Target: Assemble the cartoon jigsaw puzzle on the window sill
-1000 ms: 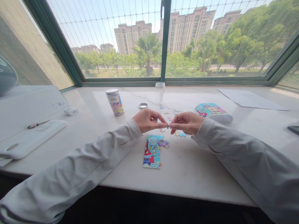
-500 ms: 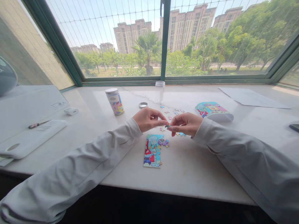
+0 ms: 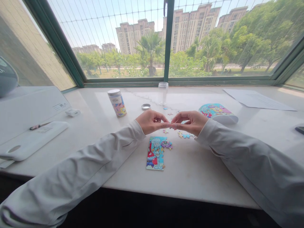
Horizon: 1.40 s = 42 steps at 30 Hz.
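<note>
Above the counter, my left hand (image 3: 152, 122) and my right hand (image 3: 190, 123) meet at the fingertips. Both are pinched on small jigsaw puzzle pieces (image 3: 170, 123), mostly hidden by the fingers; whether they are joined I cannot tell. Just below lies a partly assembled cartoon puzzle (image 3: 155, 153), its left side straight and its right side jagged. A purple joined section (image 3: 167, 144) sticks out at its upper right. Loose blue and yellow pieces (image 3: 186, 135) lie under my right hand, and a few others are scattered behind both hands.
Behind my left hand stand a printed canister (image 3: 117, 103) and a silver lid (image 3: 145, 106). A clear jar (image 3: 162, 94) is near the window. To the right are a curled picture sheet (image 3: 218, 113), a paper (image 3: 256, 99) and a dark object (image 3: 299, 129). A white board (image 3: 35, 142) lies left.
My right hand has shifted slightly and its fingers are raised more, now touching my left fingertips. The piece between them is more hidden. The puzzle on the counter stays put.
</note>
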Available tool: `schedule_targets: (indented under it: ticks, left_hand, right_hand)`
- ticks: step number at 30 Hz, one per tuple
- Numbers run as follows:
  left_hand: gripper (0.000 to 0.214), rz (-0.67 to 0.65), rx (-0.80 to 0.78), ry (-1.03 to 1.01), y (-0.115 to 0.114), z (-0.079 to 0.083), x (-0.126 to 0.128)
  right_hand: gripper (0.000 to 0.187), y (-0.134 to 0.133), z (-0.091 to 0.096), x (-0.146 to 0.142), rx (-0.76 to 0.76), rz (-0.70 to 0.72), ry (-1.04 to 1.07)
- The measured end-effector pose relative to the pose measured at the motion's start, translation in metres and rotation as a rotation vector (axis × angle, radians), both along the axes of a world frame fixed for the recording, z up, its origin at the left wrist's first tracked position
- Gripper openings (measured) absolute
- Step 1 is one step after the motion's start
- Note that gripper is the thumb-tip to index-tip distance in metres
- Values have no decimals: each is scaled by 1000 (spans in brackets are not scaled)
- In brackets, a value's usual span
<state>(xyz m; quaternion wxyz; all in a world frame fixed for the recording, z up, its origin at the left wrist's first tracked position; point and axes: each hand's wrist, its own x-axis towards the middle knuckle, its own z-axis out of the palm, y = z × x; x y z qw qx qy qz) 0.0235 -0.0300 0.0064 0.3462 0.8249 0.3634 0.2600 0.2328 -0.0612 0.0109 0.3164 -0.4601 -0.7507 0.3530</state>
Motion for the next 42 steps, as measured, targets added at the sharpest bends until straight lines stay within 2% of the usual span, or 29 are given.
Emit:
schedule_targets:
  ticks: [8,13,19,24,29,33,39,42]
  left_hand:
    - [39,46,-8,-66,1,-1,1]
    - [36,59,-28,-58,-3,4,1]
    - [28,9,3,-33,-5,2,2]
    - [30,42,37,-46,-6,4,2]
    - [30,47,39,-51,-7,6,2]
    - [31,47,6,-22,-6,5,2]
    - [33,11,-67,8,-1,3,1]
    - [35,-10,-119,4,0,3,0]
  right_hand:
    - [45,-3,2,-1,-21,57,28]
    - [43,-4,5,0,-1,12,39]
    - [42,-5,7,-2,-38,-17,85]
    - [41,-2,5,-1,-35,-32,61]
    - [41,0,4,1,62,-70,16]
    - [38,-2,4,2,119,-30,-38]
    - [26,-3,5,4,409,-3,-253]
    - [23,-3,7,4,464,4,-292]
